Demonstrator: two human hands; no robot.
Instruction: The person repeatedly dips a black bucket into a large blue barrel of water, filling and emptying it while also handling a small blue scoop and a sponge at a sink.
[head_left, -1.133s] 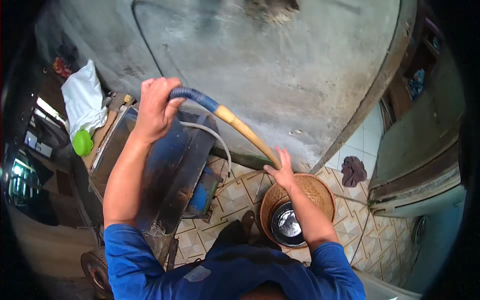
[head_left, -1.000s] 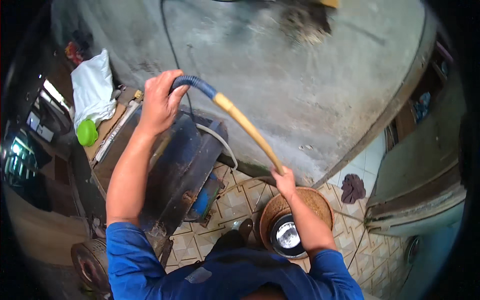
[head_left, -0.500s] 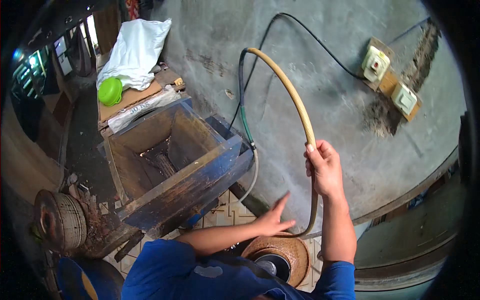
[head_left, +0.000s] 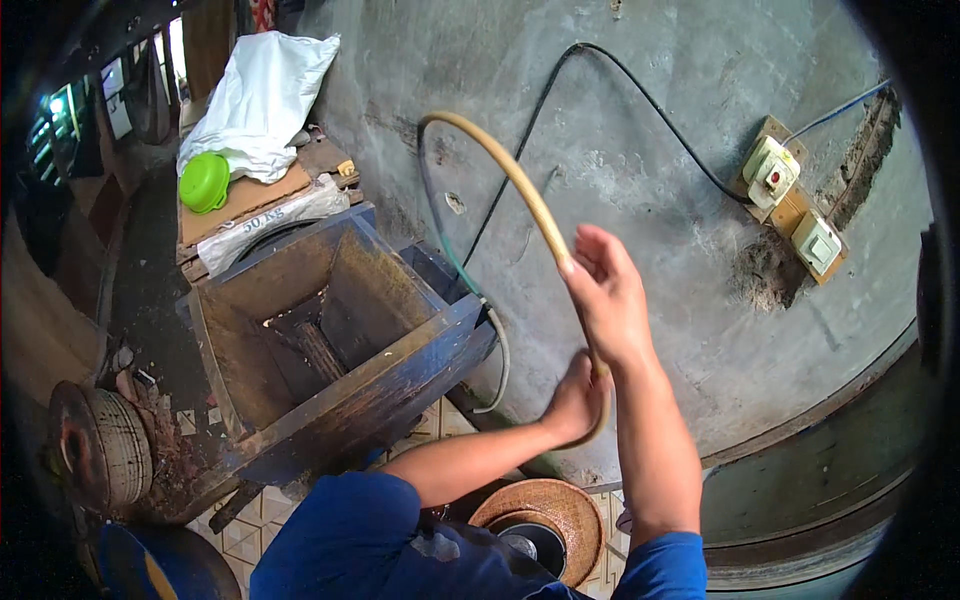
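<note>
A yellowish hose (head_left: 520,185) stands in a tall loop to the right of the wooden-walled blue hopper (head_left: 380,365), in front of the grey wall (head_left: 700,380). On the side nearer the hopper the loop turns dark, then green, and meets a thin pale tube (head_left: 502,365) that hangs just beside the hopper's right end.

The right hand (head_left: 610,305), well to the right of the hopper, touches the hose; its thumb lies along it while its fingers are loosely bent and partly open, reaching past it. The left hand (head_left: 575,400), lower and nearer the hopper, is against the hose where this bends back under; I cannot tell whether its fingers close around it.

Below the hands, to the hopper's lower right, a woven basket (head_left: 585,520) with a dark round vessel (head_left: 552,550) in it sits on the tiled floor (head_left: 255,520). Behind the hopper lie a white sack (head_left: 265,100) and a bright green bowl (head_left: 205,183), the bowl on cardboard (head_left: 260,205). A rusty drum (head_left: 125,445) stands left of the hopper. Far to its upper right, a black cable (head_left: 640,90) runs up the wall to a pale switch box (head_left: 770,178).
</note>
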